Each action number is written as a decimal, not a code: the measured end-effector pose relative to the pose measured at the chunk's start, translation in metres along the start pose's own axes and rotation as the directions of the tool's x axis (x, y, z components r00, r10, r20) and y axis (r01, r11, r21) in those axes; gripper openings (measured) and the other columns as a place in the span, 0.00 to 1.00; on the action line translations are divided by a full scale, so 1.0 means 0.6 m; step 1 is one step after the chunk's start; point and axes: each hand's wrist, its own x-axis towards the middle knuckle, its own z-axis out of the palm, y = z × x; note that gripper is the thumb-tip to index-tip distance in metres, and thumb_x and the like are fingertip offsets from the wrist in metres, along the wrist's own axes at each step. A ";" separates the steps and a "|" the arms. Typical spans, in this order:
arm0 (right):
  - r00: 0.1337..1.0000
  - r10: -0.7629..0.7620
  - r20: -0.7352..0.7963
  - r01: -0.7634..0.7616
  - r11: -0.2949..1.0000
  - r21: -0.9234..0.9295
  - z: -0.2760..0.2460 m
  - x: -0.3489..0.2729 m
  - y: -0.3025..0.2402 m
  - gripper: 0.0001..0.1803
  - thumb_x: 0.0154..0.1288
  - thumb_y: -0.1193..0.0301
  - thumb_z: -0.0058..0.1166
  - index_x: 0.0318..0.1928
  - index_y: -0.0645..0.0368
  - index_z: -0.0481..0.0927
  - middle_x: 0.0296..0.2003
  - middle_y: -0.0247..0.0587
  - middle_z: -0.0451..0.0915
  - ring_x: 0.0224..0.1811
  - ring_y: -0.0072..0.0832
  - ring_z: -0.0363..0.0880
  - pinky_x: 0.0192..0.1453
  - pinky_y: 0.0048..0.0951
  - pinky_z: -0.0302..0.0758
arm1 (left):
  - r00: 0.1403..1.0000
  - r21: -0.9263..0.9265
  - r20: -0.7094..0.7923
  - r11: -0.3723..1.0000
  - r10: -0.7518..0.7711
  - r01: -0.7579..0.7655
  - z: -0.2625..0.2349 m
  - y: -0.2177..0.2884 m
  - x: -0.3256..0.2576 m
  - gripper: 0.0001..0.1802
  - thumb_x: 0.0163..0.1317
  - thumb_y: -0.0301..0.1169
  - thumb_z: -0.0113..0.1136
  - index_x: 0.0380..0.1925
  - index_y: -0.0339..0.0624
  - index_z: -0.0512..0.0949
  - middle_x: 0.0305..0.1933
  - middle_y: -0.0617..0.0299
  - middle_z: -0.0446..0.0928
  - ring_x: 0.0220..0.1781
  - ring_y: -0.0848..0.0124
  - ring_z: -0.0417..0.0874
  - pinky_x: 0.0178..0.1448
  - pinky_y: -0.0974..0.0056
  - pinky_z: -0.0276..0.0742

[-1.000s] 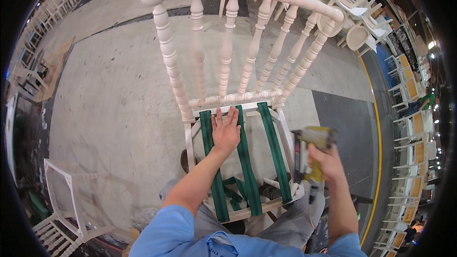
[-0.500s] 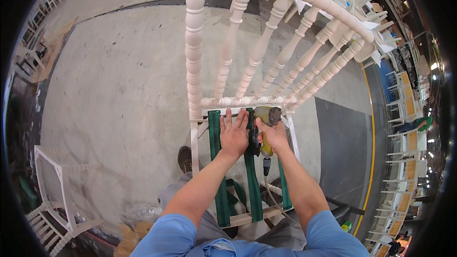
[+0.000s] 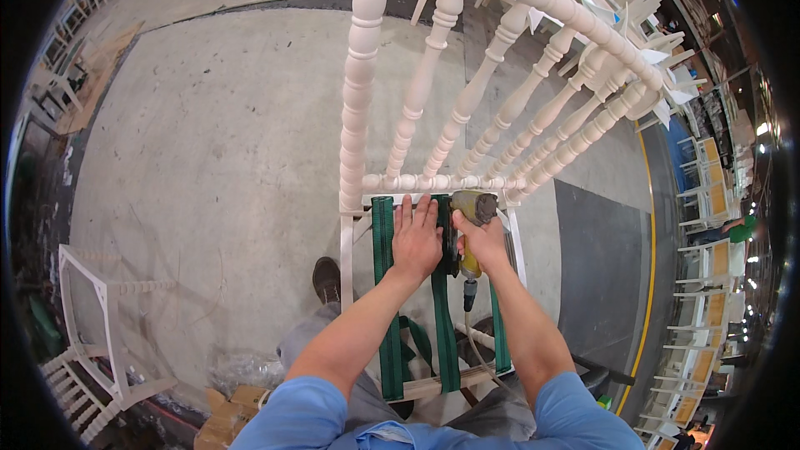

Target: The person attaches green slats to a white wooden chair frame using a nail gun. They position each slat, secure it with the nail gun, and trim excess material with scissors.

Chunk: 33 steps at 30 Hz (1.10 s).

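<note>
A white chair [image 3: 358, 92] with a turned-spindle back stands in front of me, its seat frame open between the rails. Green webbing straps [image 3: 389, 342] run across the seat from the back rail to the front rail. My left hand [image 3: 417, 242] lies flat with fingers stretched forward, pressing by the middle strap near the back rail. My right hand [image 3: 483, 242] is wrapped around the handle of a yellow air stapler [image 3: 473, 207], with a hose [image 3: 475, 342] trailing from its grip. The stapler's nose is at the back rail beside the middle strap, hidden from view.
Another white chair frame [image 3: 112, 325] lies at the lower left. A cardboard box [image 3: 229, 417] and clear plastic [image 3: 246, 371] are near my left side. White chairs [image 3: 708, 258] line the right, beyond a yellow floor line [image 3: 650, 283]. Beside them is a person in green [image 3: 737, 229].
The chair back appears slightly farther right and lower in view. My hands and the stapler keep nearly the same place on the seat. The distant person in green has shifted.
</note>
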 end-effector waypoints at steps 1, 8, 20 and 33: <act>0.998 -0.051 0.021 0.051 0.999 0.012 0.000 -0.003 0.000 0.16 0.73 0.61 0.71 0.43 0.63 0.86 0.33 0.37 0.85 0.18 0.23 0.77 0.20 0.28 0.72 | 0.998 -0.040 0.037 0.998 -0.051 0.053 -0.001 0.001 0.000 0.34 0.69 0.35 0.64 0.74 0.41 0.70 0.81 0.47 0.66 0.80 0.39 0.66 0.82 0.42 0.63; 0.998 -0.048 0.048 0.048 0.999 0.008 0.009 -0.001 0.005 0.15 0.73 0.62 0.71 0.40 0.62 0.84 0.27 0.33 0.82 0.17 0.21 0.76 0.19 0.27 0.71 | 0.817 -0.379 0.335 0.727 -0.469 0.573 0.016 -0.002 0.004 0.18 0.69 0.36 0.66 0.52 0.34 0.83 0.51 0.40 0.87 0.55 0.41 0.88 0.60 0.46 0.82; 0.994 -0.070 0.083 0.068 0.997 0.026 0.022 0.005 0.014 0.15 0.73 0.64 0.71 0.40 0.64 0.85 0.31 0.36 0.85 0.17 0.23 0.76 0.19 0.28 0.71 | 0.781 -0.325 0.401 0.722 -0.479 0.610 0.026 -0.017 0.008 0.12 0.68 0.34 0.66 0.45 0.38 0.87 0.45 0.41 0.88 0.53 0.44 0.89 0.58 0.47 0.83; 0.998 -0.029 0.050 0.032 0.998 -0.059 0.030 -0.006 0.003 0.14 0.73 0.64 0.71 0.37 0.61 0.84 0.24 0.31 0.80 0.16 0.21 0.75 0.19 0.27 0.70 | 0.777 -0.321 0.407 0.722 -0.480 0.613 0.031 -0.023 0.011 0.13 0.65 0.36 0.70 0.45 0.41 0.88 0.45 0.45 0.89 0.51 0.48 0.91 0.57 0.50 0.84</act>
